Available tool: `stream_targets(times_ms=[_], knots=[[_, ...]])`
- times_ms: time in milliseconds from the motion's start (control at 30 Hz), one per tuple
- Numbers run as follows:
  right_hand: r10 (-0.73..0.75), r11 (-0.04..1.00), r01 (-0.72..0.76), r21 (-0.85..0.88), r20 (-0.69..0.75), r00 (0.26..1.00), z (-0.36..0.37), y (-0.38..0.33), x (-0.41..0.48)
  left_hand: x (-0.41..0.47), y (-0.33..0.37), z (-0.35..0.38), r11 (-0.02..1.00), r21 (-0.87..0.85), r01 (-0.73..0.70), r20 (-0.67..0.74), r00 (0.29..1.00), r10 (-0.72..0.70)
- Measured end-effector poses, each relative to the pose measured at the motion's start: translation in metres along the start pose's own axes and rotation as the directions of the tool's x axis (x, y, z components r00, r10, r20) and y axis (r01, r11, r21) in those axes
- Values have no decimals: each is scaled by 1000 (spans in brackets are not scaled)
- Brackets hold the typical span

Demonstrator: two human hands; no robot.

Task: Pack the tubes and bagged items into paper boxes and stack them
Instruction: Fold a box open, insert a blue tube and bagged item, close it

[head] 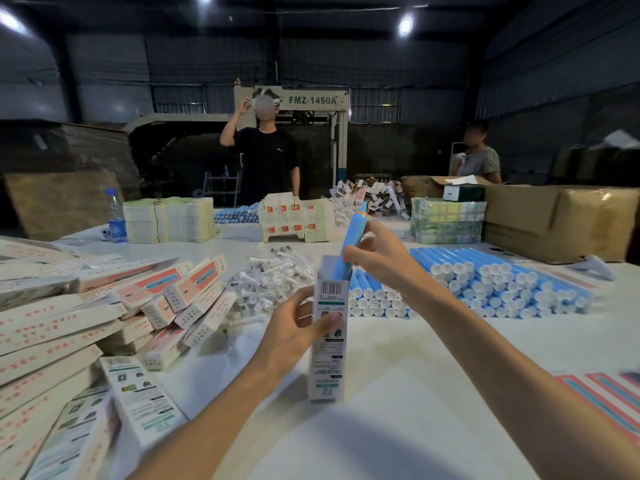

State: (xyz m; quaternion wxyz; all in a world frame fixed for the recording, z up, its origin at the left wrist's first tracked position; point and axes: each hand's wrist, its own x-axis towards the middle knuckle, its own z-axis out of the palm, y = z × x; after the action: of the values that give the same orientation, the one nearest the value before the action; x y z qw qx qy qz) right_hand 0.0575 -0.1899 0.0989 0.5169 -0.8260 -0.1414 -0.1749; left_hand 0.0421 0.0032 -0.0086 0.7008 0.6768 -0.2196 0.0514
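Over the white table (398, 410), my left hand (291, 330) grips the white printed paper box (327, 362) upright; my right hand (381, 261) pinches the blue plastic tube (353, 233), lower end inside its mouth, axis leaning right (push straight down).

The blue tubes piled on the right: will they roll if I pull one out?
Probably: the blue tubes are round and piled loose on the smooth table, with nothing visibly bracing them. Likely stiff and light: the right hand holds a single tube with fingers alone.

White table (398, 410), boxes (69, 323) piled left, bagged items (270, 282) centre, blue tubes (502, 285) right
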Motion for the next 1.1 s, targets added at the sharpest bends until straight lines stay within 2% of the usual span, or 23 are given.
stream_targets(times_ms=[133,200,433,500,567,633,700,767,900,967,1100], knots=[[29,979,8,-202,181,983,4,-6,-1,0,-1,-1,1000,14,1,-14,1000,-1],[61,973,-4,-229,241,969,8,-1,-7,0,-2,-1,999,38,-12,-24,1000,13],[-41,998,35,58,93,995,21,37,-39,2,-6,-4,996,91,-16,-89,996,24],[-18,995,18,99,0,1000,24,48,-38,2,-7,-6,995,98,-9,-98,995,19],[46,994,-38,101,-83,995,28,59,-29,4,-6,-11,996,86,21,-164,986,-7],[95,996,-94,7,-99,991,36,71,-15,8,-4,-21,992,104,65,-304,952,-31],[98,978,-104,-180,-43,994,52,81,1,13,-3,-32,979,175,107,-451,893,-17],[72,937,-47,-346,60,996,74,88,13,17,-7,-46,970,204,131,-553,833,4],[53,845,80,-529,233,971,118,97,28,21,-13,-64,964,194,179,-652,758,-9],[58,766,84,-637,200,978,136,100,31,22,-14,-68,966,186,180,-696,718,0],[67,563,-27,-826,14,998,153,104,24,23,-11,-73,962,192,193,-739,674,12]])
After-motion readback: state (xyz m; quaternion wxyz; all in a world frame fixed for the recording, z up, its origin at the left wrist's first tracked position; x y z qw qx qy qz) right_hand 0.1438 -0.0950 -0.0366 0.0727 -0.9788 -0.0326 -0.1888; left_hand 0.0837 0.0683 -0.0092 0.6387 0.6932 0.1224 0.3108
